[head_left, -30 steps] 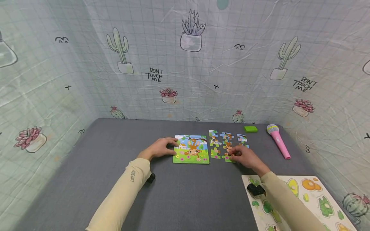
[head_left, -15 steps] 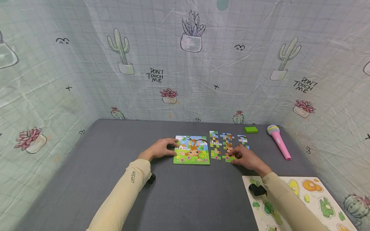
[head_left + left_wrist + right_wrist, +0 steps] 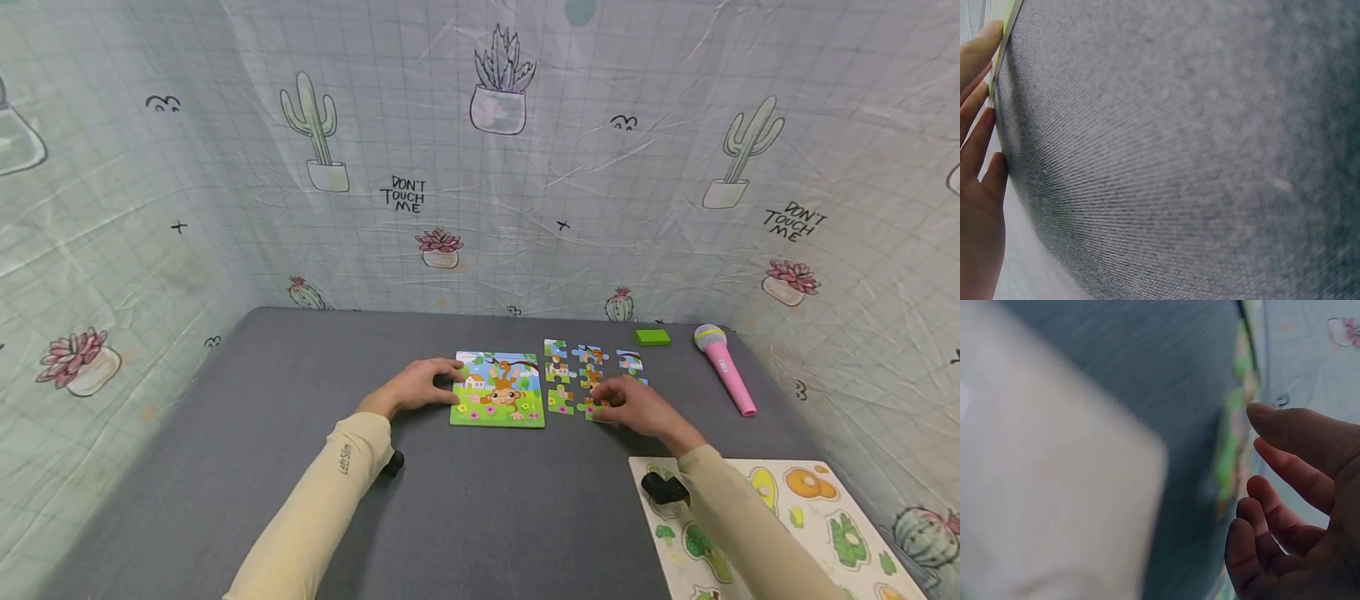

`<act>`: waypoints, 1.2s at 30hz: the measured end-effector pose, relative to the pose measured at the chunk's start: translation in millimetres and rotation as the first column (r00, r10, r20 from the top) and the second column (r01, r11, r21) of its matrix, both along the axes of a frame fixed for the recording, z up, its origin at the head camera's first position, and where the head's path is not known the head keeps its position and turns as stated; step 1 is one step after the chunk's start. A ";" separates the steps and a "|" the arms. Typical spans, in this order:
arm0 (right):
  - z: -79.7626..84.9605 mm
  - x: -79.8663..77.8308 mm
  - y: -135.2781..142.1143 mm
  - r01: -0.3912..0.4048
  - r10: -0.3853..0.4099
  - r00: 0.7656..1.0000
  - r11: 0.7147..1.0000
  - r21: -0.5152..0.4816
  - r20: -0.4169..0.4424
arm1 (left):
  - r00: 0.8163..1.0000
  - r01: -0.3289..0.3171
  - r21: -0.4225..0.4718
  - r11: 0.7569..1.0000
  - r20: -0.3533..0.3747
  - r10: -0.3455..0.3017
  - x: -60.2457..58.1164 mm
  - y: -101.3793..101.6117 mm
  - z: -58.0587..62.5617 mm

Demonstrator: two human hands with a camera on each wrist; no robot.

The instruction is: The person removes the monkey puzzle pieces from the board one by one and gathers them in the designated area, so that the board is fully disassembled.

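A small square puzzle board [image 3: 497,390] with a monkey picture lies near the table's far side. At its left edge rests my left hand [image 3: 418,385], thumb and fingertips spread along the side; the left wrist view shows the fingers nearly straight against the thin board edge [image 3: 999,62]. To the right of the board, loose jigsaw pieces [image 3: 559,398] lie in rows. Over the front right ones is my right hand [image 3: 637,406], fingers loosely bent and partly covering them. The right wrist view shows a gap between its thumb and fingers, with blurred puzzle pieces [image 3: 1227,450] beyond.
Behind the pieces lies a green block [image 3: 652,337], and a pink toy microphone [image 3: 723,371] is to its right. A pale board with vegetable pictures [image 3: 806,521] covers the front right, under the right forearm. A patterned curtain [image 3: 502,208] encloses the grey table.
My right hand's fingers have shifted slightly over the loose pieces, drawing back right and then left again. The left hand and puzzle board stay in place.
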State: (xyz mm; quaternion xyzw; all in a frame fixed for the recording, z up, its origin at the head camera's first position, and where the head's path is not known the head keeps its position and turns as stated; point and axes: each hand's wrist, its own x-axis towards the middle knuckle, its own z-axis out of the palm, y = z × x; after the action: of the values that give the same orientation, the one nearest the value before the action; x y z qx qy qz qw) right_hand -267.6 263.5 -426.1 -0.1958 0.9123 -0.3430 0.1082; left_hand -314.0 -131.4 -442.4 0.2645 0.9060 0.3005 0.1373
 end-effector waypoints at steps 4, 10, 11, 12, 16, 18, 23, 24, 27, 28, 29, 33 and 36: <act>11.6 -0.5 -17.9 0.051 -0.048 0.997 0.997 -0.055 0.054 | 1.000 -0.009 -0.005 1.000 -0.014 0.009 -0.7 0.7 -0.6; 17.2 -2.7 -52.4 0.082 -0.069 0.993 0.987 -0.141 0.092 | 1.000 -0.026 -0.017 1.000 -0.012 0.026 -0.8 2.2 -2.3; 16.0 -3.3 -57.9 0.082 -0.069 0.994 0.985 -0.150 0.089 | 1.000 -0.029 -0.019 0.999 -0.007 0.029 -0.7 2.5 -2.3; 14.6 -3.7 -62.8 0.085 -0.071 0.993 0.984 -0.159 0.090 | 1.000 -0.029 -0.020 0.999 -0.008 0.029 -0.6 2.7 -2.3; 5.6 -4.3 -77.9 0.087 -0.073 0.994 0.981 -0.172 0.088 | 0.999 -0.030 -0.019 0.999 -0.010 0.030 -0.5 3.0 -2.3; 0.7 -4.1 -83.0 0.081 -0.066 0.994 0.980 -0.181 0.087 | 0.999 -0.033 -0.019 0.999 -0.010 0.033 -0.3 2.7 -1.8; -10.5 -1.9 -90.2 0.059 -0.047 0.997 0.977 -0.204 0.064 | 0.999 -0.031 -0.011 0.999 -0.009 0.031 0.6 2.5 -0.3; -12.3 -1.1 -90.7 0.053 -0.043 0.998 0.977 -0.207 0.056 | 1.000 -0.029 -0.010 1.000 -0.009 0.029 0.6 2.7 -0.2; -15.7 1.0 -91.9 0.057 -0.048 0.998 0.977 -0.207 0.047 | 1.000 -0.023 -0.011 1.000 -0.008 0.023 0.6 3.3 0.3; -16.2 1.5 -92.0 0.055 -0.048 0.998 0.977 -0.205 0.040 | 1.000 -0.022 -0.014 1.000 -0.010 0.022 0.6 3.4 0.4; -16.5 1.7 -92.2 0.050 -0.045 0.998 0.978 -0.203 0.032 | 1.000 -0.022 -0.016 1.000 -0.011 0.022 0.7 3.3 0.4; -17.4 1.2 -93.1 0.013 -0.016 1.000 0.987 -0.160 -0.016 | 1.000 -0.024 -0.020 1.000 -0.014 0.024 0.6 3.0 0.4; -18.3 0.8 -94.2 -0.010 0.005 0.999 0.994 -0.113 -0.051 | 1.000 -0.022 -0.019 1.000 -0.017 0.022 0.6 2.8 0.1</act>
State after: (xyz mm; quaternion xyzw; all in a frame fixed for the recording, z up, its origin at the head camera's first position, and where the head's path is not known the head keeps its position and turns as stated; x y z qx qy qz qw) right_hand -266.8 169.4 -444.3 -0.2136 0.8931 -0.3887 0.0751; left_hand -313.5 -128.6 -442.3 0.2558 0.9129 0.2909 0.1289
